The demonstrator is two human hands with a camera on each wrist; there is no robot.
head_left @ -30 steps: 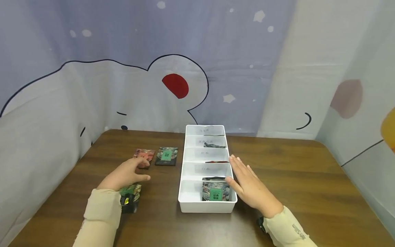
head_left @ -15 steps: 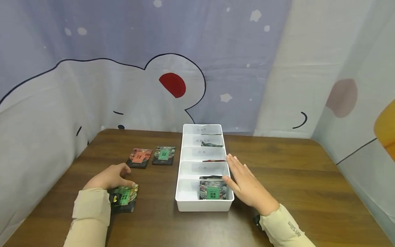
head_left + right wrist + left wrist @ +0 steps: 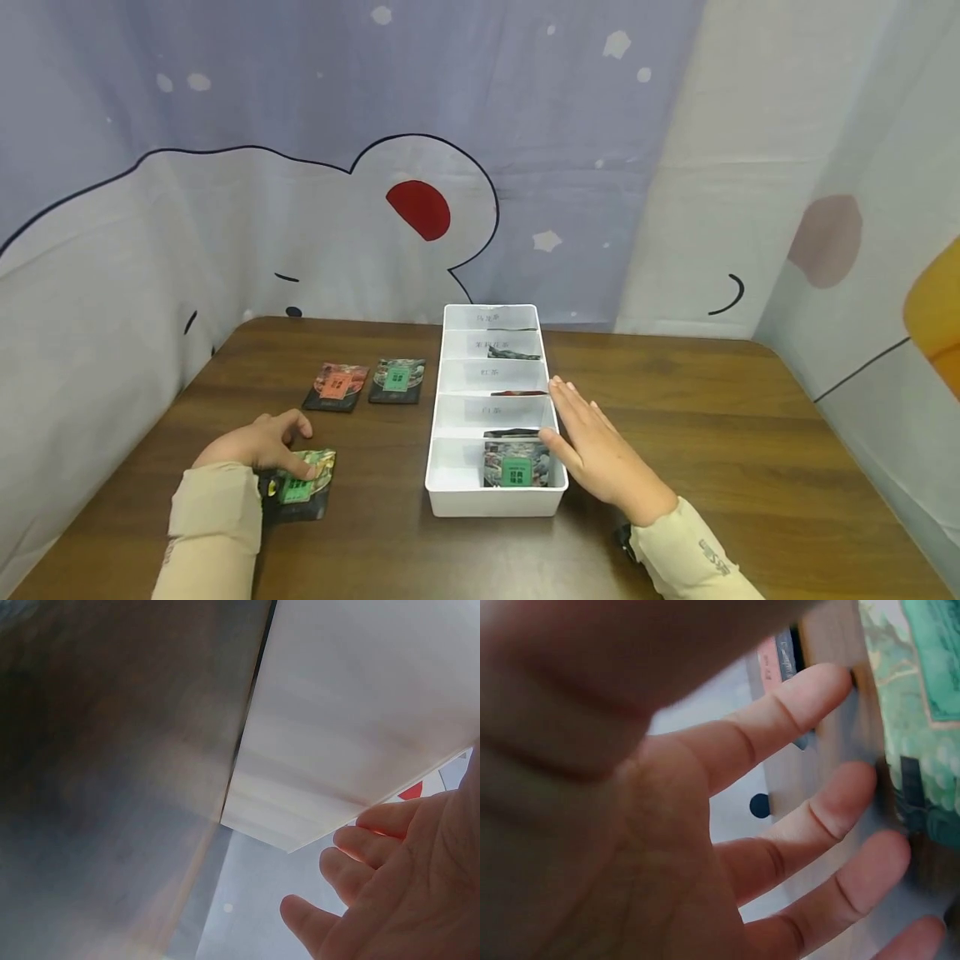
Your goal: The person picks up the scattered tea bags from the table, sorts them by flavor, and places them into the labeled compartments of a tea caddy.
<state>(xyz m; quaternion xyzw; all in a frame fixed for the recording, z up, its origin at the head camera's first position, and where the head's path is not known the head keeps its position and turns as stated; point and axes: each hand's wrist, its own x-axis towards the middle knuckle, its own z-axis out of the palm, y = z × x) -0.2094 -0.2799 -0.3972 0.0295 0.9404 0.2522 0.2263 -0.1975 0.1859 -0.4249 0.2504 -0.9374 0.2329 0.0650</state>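
Packets of tea lie on the brown bench [image 3: 675,433], and we see our left hand [image 3: 251,446] at the lower left of the head view resting on the nearest one, a green-labelled packet [image 3: 303,487] that lies flat by the bench's near edge. Our fingers [image 3: 296,427] are loosely curved over its upper left corner, touching it rather than gripping; in the left wrist view the same fingers [image 3: 810,705] are spread apart and almost straight, with the green-labelled packet [image 3: 915,697] at the right edge of that frame.

Above it in the head view, near the middle left, a red-labelled packet [image 3: 336,386] and a second green packet [image 3: 397,380] lie side by side, just left of the white divided tray [image 3: 450,492].

Our right hand [image 3: 596,454] lies flat against the tray's right wall, fingers straight and together, holding nothing. In the right wrist view the white divided tray [image 3: 352,712] fills the upper right, with our fingertips [image 3: 375,821] close beneath it.

Inside the tray, the nearest compartment holds a green-labelled packet standing on edge [image 3: 516,463]. Dark packet edges show in three compartments farther back. Each divider carries a small printed label, too small for us to read.
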